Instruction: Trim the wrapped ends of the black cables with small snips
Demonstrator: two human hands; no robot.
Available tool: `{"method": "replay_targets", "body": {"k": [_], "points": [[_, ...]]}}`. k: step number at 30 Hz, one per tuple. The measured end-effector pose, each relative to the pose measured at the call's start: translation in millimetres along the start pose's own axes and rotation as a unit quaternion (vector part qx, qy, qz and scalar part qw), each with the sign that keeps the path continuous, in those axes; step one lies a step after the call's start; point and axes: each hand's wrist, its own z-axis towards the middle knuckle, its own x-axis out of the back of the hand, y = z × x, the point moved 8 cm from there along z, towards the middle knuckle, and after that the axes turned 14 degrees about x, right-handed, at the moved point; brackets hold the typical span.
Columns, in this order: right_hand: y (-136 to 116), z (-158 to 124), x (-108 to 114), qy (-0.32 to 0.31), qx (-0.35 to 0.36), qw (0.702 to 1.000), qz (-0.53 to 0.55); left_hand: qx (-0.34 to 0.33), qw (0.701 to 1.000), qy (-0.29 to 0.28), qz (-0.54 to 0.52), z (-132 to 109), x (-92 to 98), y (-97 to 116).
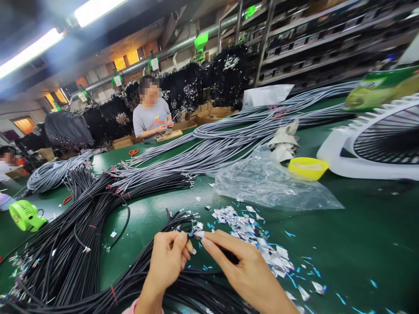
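Observation:
My left hand (168,257) is closed in a pinch, with thumb and forefinger at the stripped end of a cable (192,233). Thin coloured wires, some blue, show between my fingertips. From the other side my right hand (240,264) pinches the same end, its thumb and forefinger close to the left ones. The fingers cover part of the cable. Underneath both hands runs a bundle of black cables (131,281), tied with a red band. Silvery foil scraps (235,222) and small blue wire bits lie just beyond the right hand.
Piles of black cables (81,244) and grey cables (203,150) cover the green table (363,226). A clear plastic bag (268,183), a yellow bowl (307,168) and a white fan (340,152) stand at right. A green fan (28,216) is at left. Across sits a co-worker (152,113).

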Motion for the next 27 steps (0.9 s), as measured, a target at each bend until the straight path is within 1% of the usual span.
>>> {"method": "replay_targets", "body": {"k": [1, 2, 4, 7, 10, 13, 16, 19, 22, 24, 25, 27], "points": [[2, 0, 0, 0.002, -0.011, 1.0, 0.006, 0.013, 1.0, -0.012, -0.014, 1, -1.6, -1], [5, -1, 1, 0.009, -0.027, 1.0, 0.011, 0.017, 0.999, -0.012, -0.024, 2, -1.9, -2], [14, -4, 2, 0.019, -0.069, 0.997, 0.026, 0.004, 0.999, 0.02, -0.028, 2, 1.6, 0], [25, -8, -1, 0.031, -0.122, 0.991, 0.047, -0.036, 0.997, 0.072, -0.018, -2, 6.4, 2], [29, -10, -3, 0.037, -0.138, 0.988, 0.061, -0.078, 0.994, 0.08, 0.016, -7, 4.5, 6], [30, -11, -5, 0.022, -0.158, 0.982, 0.098, -0.135, 0.983, 0.095, 0.077, -13, 3.1, 14], [33, -14, -15, -0.013, -0.202, 0.96, 0.194, -0.185, 0.968, 0.12, 0.122, -18, 3.7, 21], [40, -20, -31, -0.048, -0.235, 0.929, 0.28, -0.21, 0.959, 0.131, 0.135, -21, 3.1, 24], [48, -21, -39, -0.051, -0.233, 0.928, 0.286, -0.218, 0.954, 0.15, 0.144, -21, 2.2, 23], [50, -19, -38, -0.04, -0.225, 0.933, 0.278, -0.207, 0.953, 0.163, 0.149, -18, 2.1, 21], [48, -17, -36, -0.035, -0.22, 0.936, 0.274, -0.194, 0.957, 0.159, 0.146, -16, 1.5, 19], [42, -12, -31, -0.037, -0.203, 0.94, 0.272, -0.164, 0.97, 0.127, 0.128, -11, -0.7, 14]]}}
